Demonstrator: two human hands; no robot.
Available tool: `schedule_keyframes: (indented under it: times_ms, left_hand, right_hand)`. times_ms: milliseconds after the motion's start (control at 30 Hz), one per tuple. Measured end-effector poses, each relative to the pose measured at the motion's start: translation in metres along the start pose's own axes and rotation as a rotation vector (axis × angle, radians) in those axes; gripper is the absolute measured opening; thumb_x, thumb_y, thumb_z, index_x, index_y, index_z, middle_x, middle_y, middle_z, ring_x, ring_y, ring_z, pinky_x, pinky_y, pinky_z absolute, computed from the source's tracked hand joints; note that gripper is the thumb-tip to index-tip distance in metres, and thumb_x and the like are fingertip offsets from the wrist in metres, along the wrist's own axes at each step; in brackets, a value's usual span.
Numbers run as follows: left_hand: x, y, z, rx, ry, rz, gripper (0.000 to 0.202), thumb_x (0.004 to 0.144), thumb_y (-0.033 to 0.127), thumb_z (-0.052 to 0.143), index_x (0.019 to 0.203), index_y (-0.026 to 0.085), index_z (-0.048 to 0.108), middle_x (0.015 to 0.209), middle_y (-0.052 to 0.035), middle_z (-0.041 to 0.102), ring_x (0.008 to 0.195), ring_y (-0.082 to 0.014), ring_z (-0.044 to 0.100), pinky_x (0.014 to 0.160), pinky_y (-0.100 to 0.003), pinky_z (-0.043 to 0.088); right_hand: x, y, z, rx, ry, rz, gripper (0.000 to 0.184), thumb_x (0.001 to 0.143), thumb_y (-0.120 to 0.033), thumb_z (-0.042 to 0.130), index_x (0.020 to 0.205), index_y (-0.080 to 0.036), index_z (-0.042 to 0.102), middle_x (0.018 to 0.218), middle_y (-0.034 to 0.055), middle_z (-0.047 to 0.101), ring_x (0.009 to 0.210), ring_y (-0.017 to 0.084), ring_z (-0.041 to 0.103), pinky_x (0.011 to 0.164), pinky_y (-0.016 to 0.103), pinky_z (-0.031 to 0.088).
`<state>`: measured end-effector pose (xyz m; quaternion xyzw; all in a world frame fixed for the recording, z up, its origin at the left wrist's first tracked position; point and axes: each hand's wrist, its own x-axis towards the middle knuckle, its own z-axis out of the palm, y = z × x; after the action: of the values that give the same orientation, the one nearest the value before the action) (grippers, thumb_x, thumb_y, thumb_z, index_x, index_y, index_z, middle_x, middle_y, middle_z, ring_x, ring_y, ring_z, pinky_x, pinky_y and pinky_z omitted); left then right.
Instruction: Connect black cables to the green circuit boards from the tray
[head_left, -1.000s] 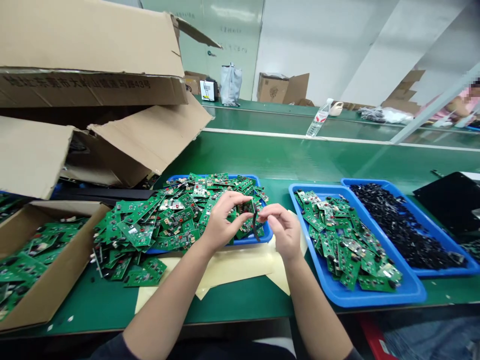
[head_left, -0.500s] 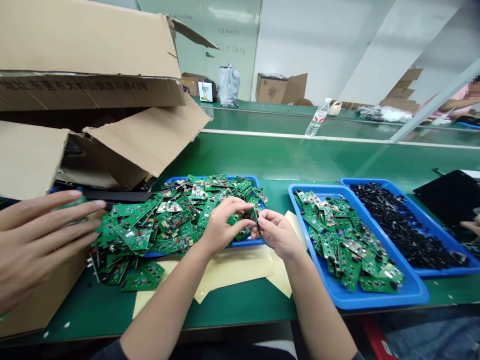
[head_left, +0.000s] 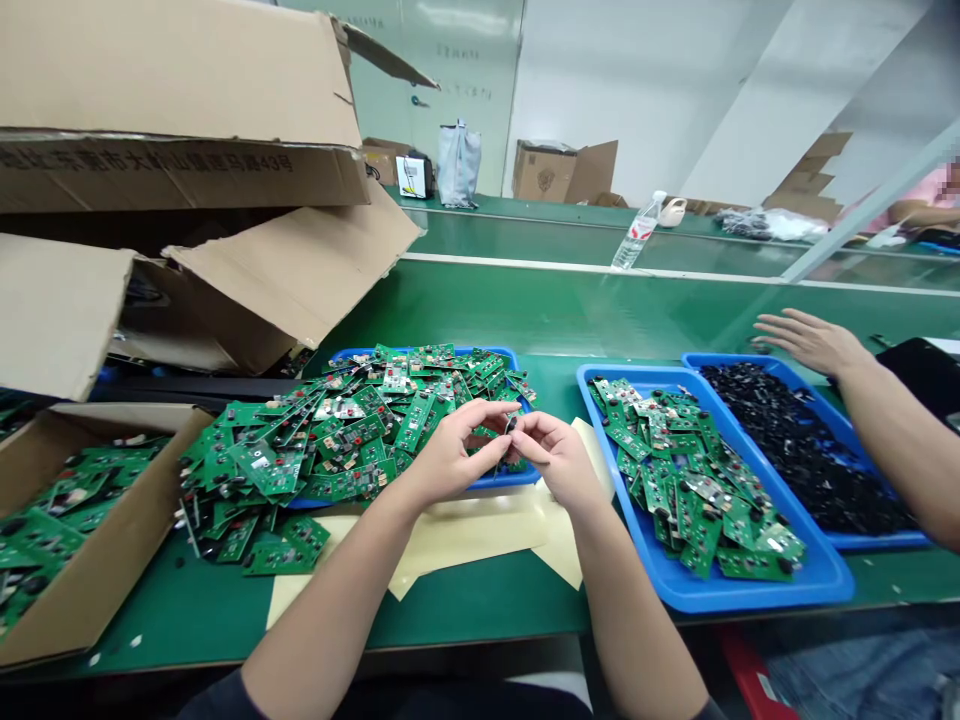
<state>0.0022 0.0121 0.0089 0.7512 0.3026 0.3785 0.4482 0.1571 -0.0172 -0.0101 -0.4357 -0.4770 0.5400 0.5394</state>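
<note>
Green bench top runs along the bottom of the frame, with a yellowish paper sheet lying on it under both wrists. Just above the sheet, at the middle of the frame, the left hand and the right hand meet fingertip to fingertip. Each hand is closed in a pinch on a small dark part, the left from the left side and the right from the right. The part sits exactly between the two grips, so neither hand is nearer. The fingertips cover most of it, and its long axis cannot be told.

Directly behind the hands a heap of green circuit boards spills over a blue tray towards the left of the frame. At lower left a cardboard box holds more boards. To the right of the hands a second blue tray carries a looser layer of boards. Beyond that, a third blue tray is filled with small black parts.

A co-worker's hand lies open and flat at the far rim of that third tray, well apart from the pinch. At upper left a large carton gapes open on its side. Further back a green belt crosses the frame, and a water bottle stands beyond it.
</note>
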Motion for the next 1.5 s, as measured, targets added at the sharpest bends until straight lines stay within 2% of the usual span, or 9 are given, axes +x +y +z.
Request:
schedule_keyframes:
  times_ms: [233,400,733,833,1000,1133,1233,1333,1500]
  left_hand:
    - [0.003,-0.004,0.001,0.25,0.033,0.137,0.024,0.084,0.018,0.048,0.1,0.015,0.066,0.092,-0.0071,0.067,0.084,-0.0159,0.062,0.076,-0.028,0.052]
    - [0.002,-0.014,0.002,0.303,0.004,0.211,0.023,0.082,0.014,0.049,0.097,0.014,0.066,0.085,-0.0066,0.068,0.074,-0.0137,0.063,0.065,-0.024,0.051]
    - [0.001,-0.02,0.006,0.448,0.009,0.36,0.021,0.083,0.01,0.046,0.093,0.013,0.064,0.082,-0.0071,0.068,0.074,-0.0144,0.064,0.069,-0.026,0.052]
    - [0.001,-0.015,0.004,0.387,0.065,0.336,0.023,0.082,0.009,0.047,0.095,0.014,0.066,0.087,-0.0071,0.07,0.076,-0.0138,0.065,0.069,-0.024,0.053]
    - [0.003,-0.009,0.002,0.209,0.232,0.125,0.022,0.082,0.016,0.052,0.096,0.015,0.069,0.09,-0.0069,0.071,0.074,-0.0139,0.065,0.062,-0.022,0.053]
    - [0.004,-0.011,0.004,-0.019,0.305,-0.019,0.024,0.08,0.02,0.056,0.099,0.014,0.069,0.088,-0.0068,0.073,0.071,-0.0147,0.066,0.063,-0.025,0.055]
    - [0.005,-0.014,0.006,-0.117,0.341,-0.074,0.026,0.078,0.023,0.061,0.1,0.012,0.069,0.088,-0.0076,0.074,0.071,-0.0163,0.068,0.063,-0.026,0.057]
    - [0.004,-0.017,0.005,-0.013,0.356,-0.029,0.023,0.078,0.026,0.063,0.095,0.013,0.07,0.086,-0.0075,0.074,0.072,-0.0181,0.069,0.064,-0.028,0.057]
    - [0.004,-0.022,0.0,0.481,0.339,0.228,0.017,0.087,0.025,0.053,0.089,0.017,0.068,0.082,-0.0062,0.073,0.074,-0.0171,0.068,0.069,-0.029,0.056]
  right_hand:
    - [-0.001,0.001,0.003,-0.316,0.051,-0.104,0.013,0.073,-0.03,0.056,0.067,-0.019,0.053,0.059,-0.0027,0.053,0.054,0.011,0.048,0.053,0.024,0.04]
    - [-0.002,0.002,0.004,-0.51,0.055,-0.148,0.011,0.073,-0.025,0.051,0.064,-0.021,0.048,0.057,-0.003,0.051,0.053,0.012,0.045,0.053,0.025,0.037]
    - [-0.001,0.006,-0.002,-0.755,0.029,-0.19,0.012,0.072,-0.02,0.046,0.062,-0.021,0.041,0.058,-0.0028,0.046,0.054,0.012,0.042,0.053,0.025,0.032]
    - [-0.001,0.003,-0.006,-0.666,0.039,-0.192,0.012,0.072,-0.017,0.047,0.062,-0.021,0.042,0.058,-0.0035,0.046,0.054,0.012,0.043,0.054,0.025,0.033]
    - [-0.001,0.0,-0.013,-0.221,0.062,-0.125,0.016,0.077,-0.028,0.059,0.075,-0.021,0.044,0.075,-0.0012,0.054,0.065,0.012,0.052,0.059,0.024,0.044]
    - [-0.004,-0.001,-0.01,0.04,-0.033,-0.014,0.048,0.069,-0.03,0.072,0.104,-0.026,0.039,0.096,0.0005,0.057,0.069,0.011,0.061,0.062,0.025,0.051]
    - [-0.005,0.0,-0.003,0.077,-0.102,0.035,0.075,0.07,-0.028,0.073,0.125,-0.03,0.023,0.094,-0.0005,0.059,0.067,0.013,0.065,0.063,0.028,0.055]
    - [-0.005,0.0,0.001,0.047,-0.068,0.008,0.077,0.076,-0.029,0.066,0.133,-0.029,0.014,0.08,-0.0048,0.058,0.058,0.011,0.063,0.058,0.028,0.055]
    - [-0.003,0.001,0.002,0.003,-0.055,-0.013,0.079,0.077,-0.026,0.063,0.138,-0.026,0.012,0.076,-0.0066,0.057,0.056,0.011,0.061,0.059,0.028,0.056]
